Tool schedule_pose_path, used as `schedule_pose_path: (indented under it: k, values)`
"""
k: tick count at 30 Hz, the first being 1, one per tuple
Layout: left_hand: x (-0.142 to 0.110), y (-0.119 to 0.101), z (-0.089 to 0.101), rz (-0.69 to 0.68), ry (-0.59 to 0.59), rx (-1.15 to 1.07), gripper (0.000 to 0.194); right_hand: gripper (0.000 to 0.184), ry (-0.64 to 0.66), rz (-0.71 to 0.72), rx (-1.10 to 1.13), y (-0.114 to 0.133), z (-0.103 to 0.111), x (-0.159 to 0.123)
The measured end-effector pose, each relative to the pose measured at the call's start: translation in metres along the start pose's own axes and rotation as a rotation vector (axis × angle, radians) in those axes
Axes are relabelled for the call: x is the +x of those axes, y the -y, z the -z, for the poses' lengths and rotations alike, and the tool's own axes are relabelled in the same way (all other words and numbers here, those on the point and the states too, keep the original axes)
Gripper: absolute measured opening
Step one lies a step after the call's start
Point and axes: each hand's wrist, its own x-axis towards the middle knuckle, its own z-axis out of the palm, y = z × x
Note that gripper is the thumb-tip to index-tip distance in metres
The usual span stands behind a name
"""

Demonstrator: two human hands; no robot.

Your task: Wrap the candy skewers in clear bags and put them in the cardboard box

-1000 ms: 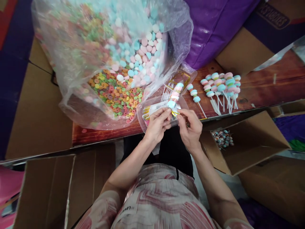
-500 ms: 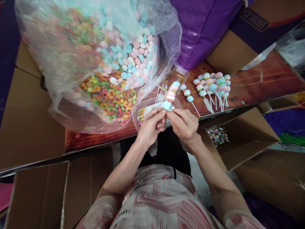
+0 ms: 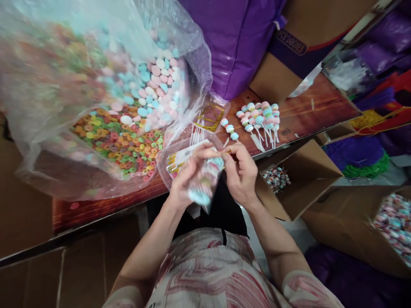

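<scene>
At a wooden table (image 3: 334,100) (cardboard boxes (image 3: 313,175) beside), left hand (image 3: 185,174) and right hand (image 3: 240,174) pinch wrapped candy (image 3: 205,183)

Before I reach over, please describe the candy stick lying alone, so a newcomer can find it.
On the wooden table, look right of the big plastic bag. The candy stick lies between the clear tray with gold ties and the bunch of candy sticks. Only this one lies singly on the wood.
</scene>
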Motion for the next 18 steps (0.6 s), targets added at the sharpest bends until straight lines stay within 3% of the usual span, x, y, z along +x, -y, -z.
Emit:
schedule_pose_path:
  k: [4, 7, 10, 12, 15, 18]
  values:
    - [-0.004, 0.006, -0.009, -0.026, -0.019, 0.216, 0.055, 0.013, -0.045, 0.065, -0.062, 0.008, 0.021, -0.007]
    - [-0.004, 0.02, -0.019, 0.024, -0.013, 0.361, 0.052, 0.012, -0.124, 0.035, -0.092, 0.007, 0.032, -0.023]
    - [-0.004, 0.032, -0.031, 0.1, 0.154, 0.361, 0.052, 0.011, -0.22, -0.092, -0.044, 0.006, 0.045, -0.043]
    - [-0.004, 0.039, -0.04, 0.174, 0.238, 0.278, 0.041, 0.012, -0.233, -0.225, 0.021, 0.004, 0.055, -0.056]
    - [-0.004, 0.052, -0.052, 0.252, 0.234, 0.194, 0.031, 0.02, -0.207, -0.441, 0.114, 0.0, 0.066, -0.075]
    - [-0.005, 0.072, -0.061, 0.282, 0.249, 0.263, 0.03, 0.022, -0.194, -0.595, 0.214, -0.01, 0.067, -0.095]
